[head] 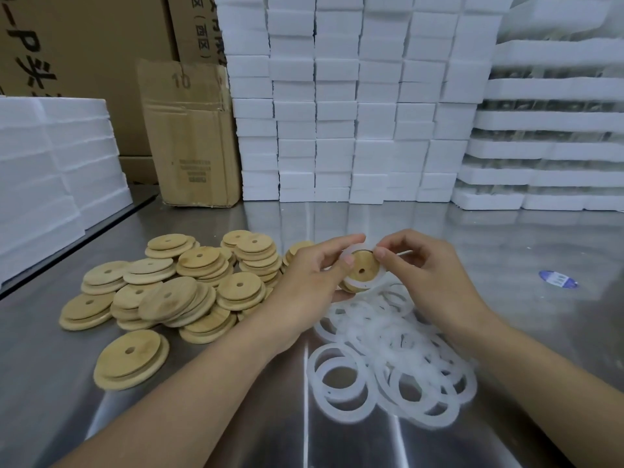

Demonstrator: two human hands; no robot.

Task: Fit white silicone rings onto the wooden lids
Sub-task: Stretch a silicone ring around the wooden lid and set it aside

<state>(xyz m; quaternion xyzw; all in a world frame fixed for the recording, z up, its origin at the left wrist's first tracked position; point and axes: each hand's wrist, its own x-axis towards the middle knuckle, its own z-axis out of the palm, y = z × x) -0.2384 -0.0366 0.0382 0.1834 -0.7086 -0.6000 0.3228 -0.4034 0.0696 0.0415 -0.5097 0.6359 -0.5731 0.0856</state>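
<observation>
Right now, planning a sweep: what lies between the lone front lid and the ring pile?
Only the left forearm crosses the bare steel table between lone lid and ring pile; head view.

One ringed lid [367, 264], one blue sticker [557, 279], dozens of loose lids [175, 295], dozens of rings [351, 418].

Ctn flap [184, 96]: "10"; left ctn [84, 45]: "P"; rear ctn [189, 25]: "(西区)".

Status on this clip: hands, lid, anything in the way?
Left hand grips wooden lid. Right hand pinches white silicone ring, which sits round the lid. Nothing in the way.
</observation>
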